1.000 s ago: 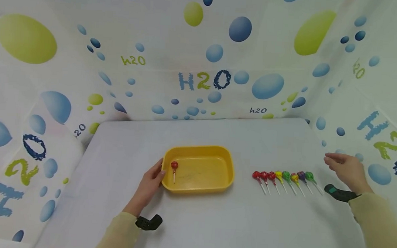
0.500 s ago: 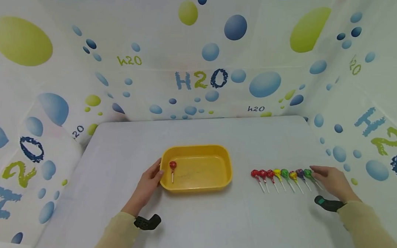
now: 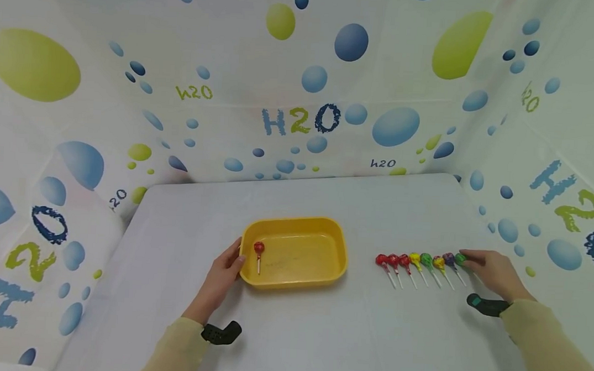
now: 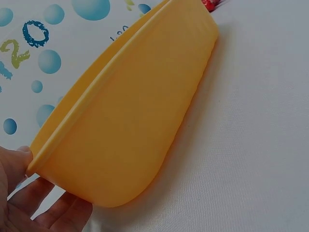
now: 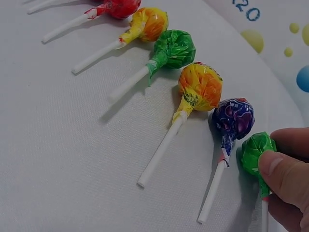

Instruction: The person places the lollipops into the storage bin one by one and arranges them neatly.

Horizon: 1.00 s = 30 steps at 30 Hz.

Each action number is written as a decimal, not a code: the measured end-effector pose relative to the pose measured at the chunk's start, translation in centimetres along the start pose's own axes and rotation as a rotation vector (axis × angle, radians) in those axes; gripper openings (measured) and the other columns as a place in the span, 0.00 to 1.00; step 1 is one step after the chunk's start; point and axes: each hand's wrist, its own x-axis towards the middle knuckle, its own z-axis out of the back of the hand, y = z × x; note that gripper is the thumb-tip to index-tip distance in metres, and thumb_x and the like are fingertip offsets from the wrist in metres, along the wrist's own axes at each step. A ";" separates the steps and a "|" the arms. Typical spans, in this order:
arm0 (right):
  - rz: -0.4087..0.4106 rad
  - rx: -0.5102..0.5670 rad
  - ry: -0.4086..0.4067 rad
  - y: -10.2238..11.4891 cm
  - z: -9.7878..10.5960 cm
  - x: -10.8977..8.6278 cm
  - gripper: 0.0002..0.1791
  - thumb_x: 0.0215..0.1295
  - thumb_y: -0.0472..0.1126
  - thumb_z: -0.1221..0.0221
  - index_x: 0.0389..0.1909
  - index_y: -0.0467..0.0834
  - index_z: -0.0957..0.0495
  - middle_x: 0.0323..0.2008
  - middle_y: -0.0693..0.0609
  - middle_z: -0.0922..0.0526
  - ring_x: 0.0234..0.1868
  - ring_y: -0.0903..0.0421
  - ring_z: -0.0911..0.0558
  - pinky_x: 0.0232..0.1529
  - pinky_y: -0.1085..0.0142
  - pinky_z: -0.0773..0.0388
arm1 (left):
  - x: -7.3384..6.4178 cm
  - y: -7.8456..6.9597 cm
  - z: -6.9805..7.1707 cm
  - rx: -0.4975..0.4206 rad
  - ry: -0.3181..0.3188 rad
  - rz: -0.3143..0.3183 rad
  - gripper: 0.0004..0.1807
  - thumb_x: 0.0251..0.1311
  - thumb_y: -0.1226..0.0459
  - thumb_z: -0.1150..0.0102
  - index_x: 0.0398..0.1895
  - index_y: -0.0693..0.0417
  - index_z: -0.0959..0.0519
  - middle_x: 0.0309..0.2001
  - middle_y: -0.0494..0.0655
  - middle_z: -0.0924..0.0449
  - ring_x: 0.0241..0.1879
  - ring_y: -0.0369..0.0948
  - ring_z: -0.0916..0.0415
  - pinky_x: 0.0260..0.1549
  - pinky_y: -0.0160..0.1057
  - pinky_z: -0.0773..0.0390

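Note:
My left hand (image 3: 223, 268) grips the left end of a yellow tray (image 3: 302, 282); in the left wrist view the thumb lies at the rim and the fingers against the outer wall. Inside the tray, near its left side, lies one red lollipop (image 3: 259, 248). To the right, my right hand (image 3: 492, 271) pinches the head of a green lollipop (image 5: 256, 152) at the row's right end, thumb in front and fingers behind. Beside it lies a purple lollipop (image 5: 234, 118), then a yellow-orange lollipop (image 5: 200, 87) and another green lollipop (image 5: 175, 49).
The row goes on leftward with a yellow lollipop (image 3: 415, 259) and several red ones, such as the red lollipop (image 3: 381, 260) at its left end, sticks toward me. A white cloth covers the table (image 3: 320, 336). Behind and at the sides hangs a dotted curtain (image 3: 243, 56).
My right hand has moved left and down from beyond the row's right end and now pinches the last green lollipop. The left hand stays on the tray.

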 end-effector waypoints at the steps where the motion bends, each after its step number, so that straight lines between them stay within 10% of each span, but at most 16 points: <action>1: 0.000 0.000 -0.003 0.0 0.0 0.0 0.23 0.74 0.37 0.44 0.65 0.30 0.27 0.62 0.25 0.24 0.64 0.24 0.30 0.63 0.29 0.32 | 0.0 0.0 0.0 -0.003 0.000 -0.003 0.33 0.81 0.61 0.56 0.84 0.42 0.51 0.81 0.55 0.44 0.74 0.52 0.34 0.69 0.52 0.28; 19: -0.027 -0.034 -0.073 0.0 0.3 -0.5 0.24 0.72 0.40 0.41 0.62 0.28 0.25 0.57 0.25 0.21 0.56 0.26 0.23 0.57 0.32 0.24 | -0.2 -0.3 -0.2 -0.015 -0.003 -0.008 0.33 0.81 0.62 0.57 0.84 0.44 0.51 0.81 0.56 0.44 0.74 0.54 0.35 0.69 0.52 0.28; 26: -0.001 -0.025 -0.174 0.5 1.1 -0.7 0.23 0.72 0.41 0.40 0.60 0.29 0.22 0.51 0.26 0.17 0.47 0.33 0.17 0.35 0.59 0.16 | -0.3 -0.3 -0.2 -0.015 -0.005 -0.004 0.33 0.81 0.62 0.57 0.84 0.44 0.51 0.81 0.56 0.45 0.75 0.54 0.36 0.69 0.52 0.29; 30: -0.002 -0.003 -0.236 1.3 1.3 -0.7 0.24 0.73 0.43 0.40 0.59 0.29 0.22 0.50 0.27 0.16 0.47 0.31 0.16 0.33 0.56 0.15 | -0.2 -0.2 -0.2 -0.015 -0.009 -0.001 0.33 0.81 0.62 0.56 0.84 0.43 0.51 0.81 0.55 0.44 0.74 0.54 0.36 0.69 0.52 0.29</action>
